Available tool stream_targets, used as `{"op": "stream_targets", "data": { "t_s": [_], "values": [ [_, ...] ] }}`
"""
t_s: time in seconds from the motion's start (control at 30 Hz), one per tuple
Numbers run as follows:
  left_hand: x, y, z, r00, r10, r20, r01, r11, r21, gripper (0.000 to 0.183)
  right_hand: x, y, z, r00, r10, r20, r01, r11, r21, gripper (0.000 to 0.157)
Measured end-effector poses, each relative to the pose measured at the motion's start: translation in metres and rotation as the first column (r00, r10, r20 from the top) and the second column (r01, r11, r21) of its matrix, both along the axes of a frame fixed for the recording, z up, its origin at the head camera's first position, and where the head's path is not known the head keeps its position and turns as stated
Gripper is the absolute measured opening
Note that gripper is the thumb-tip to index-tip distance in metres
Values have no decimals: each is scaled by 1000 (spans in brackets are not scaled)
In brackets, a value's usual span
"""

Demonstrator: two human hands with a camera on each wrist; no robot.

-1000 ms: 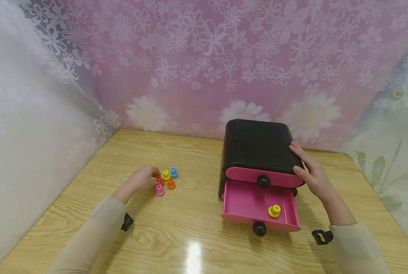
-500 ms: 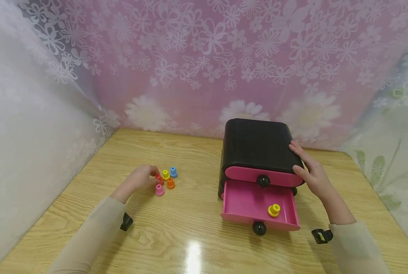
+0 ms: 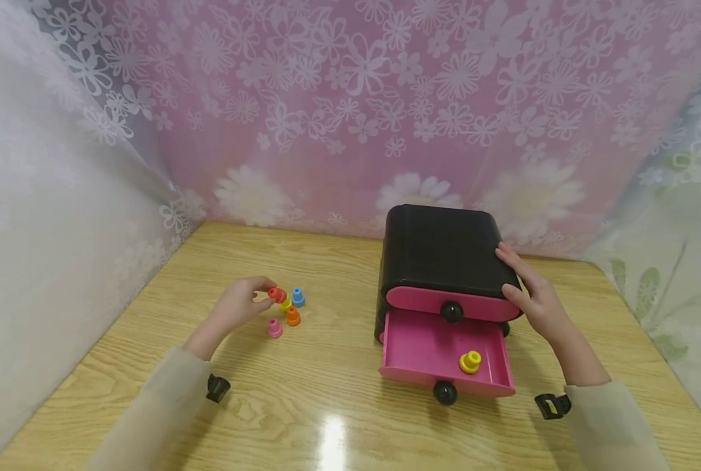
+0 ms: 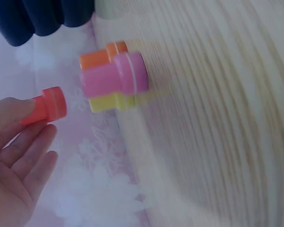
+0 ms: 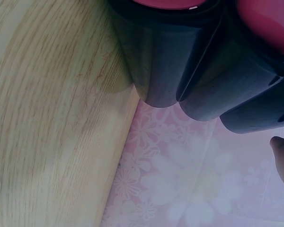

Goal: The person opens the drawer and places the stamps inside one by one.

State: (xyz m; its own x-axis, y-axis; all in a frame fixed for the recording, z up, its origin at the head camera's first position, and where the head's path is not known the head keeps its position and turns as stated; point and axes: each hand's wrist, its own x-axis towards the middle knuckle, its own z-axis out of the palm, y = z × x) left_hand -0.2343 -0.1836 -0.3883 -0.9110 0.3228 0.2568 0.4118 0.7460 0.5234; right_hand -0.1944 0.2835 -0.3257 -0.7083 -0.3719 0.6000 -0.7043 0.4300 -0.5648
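Between thumb and fingers, my left hand pinches a red toy stamp, a small stepped plastic piece with a wider base. It is raised and tilted beside the other stamps. On the table nearby stand a yellow stamp, a blue stamp, an orange stamp and a pink stamp. My right hand rests with extended fingers against the right side of a black mini drawer cabinet. Its pink lower drawer is pulled out and holds another yellow stamp.
The pink upper drawer is closed and has a round black knob. Wooden tabletop lies between the stamps and the cabinet. Behind the table hangs a pink flowered curtain, with pale curtains at both sides.
My left hand has lifted the red stamp up from among the others, tilting it. My right hand, the cabinet and the open drawer stay where they were.
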Motion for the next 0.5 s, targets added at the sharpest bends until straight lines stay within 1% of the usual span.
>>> {"op": "stream_targets", "data": {
  "t_s": [0.1, 0.2, 0.27, 0.37, 0.5],
  "values": [
    [4, 7, 0, 999, -24, -41, 27, 997, 72, 22, 0, 0, 0, 1000, 3, -1, -3, 1000, 1, 43],
    [9, 17, 2, 997, -62, -53, 69, 988, 136, 22, 0, 0, 0, 1000, 7, -3, -7, 1000, 3, 43],
    [13, 24, 3, 994, -90, -60, 98, 983, 152, 23, 0, 0, 1, 1000, 11, -5, -11, 1000, 8, 43],
    [19, 36, 6, 988, -125, -88, 139, 976, 167, 24, 0, -1, 0, 1000, 15, -8, -15, 1000, 9, 43],
    [25, 50, 8, 972, -179, -151, 207, 958, 200, 24, 1, -1, 0, 1000, 17, -17, -16, 1000, 14, 43]
  ]
}}
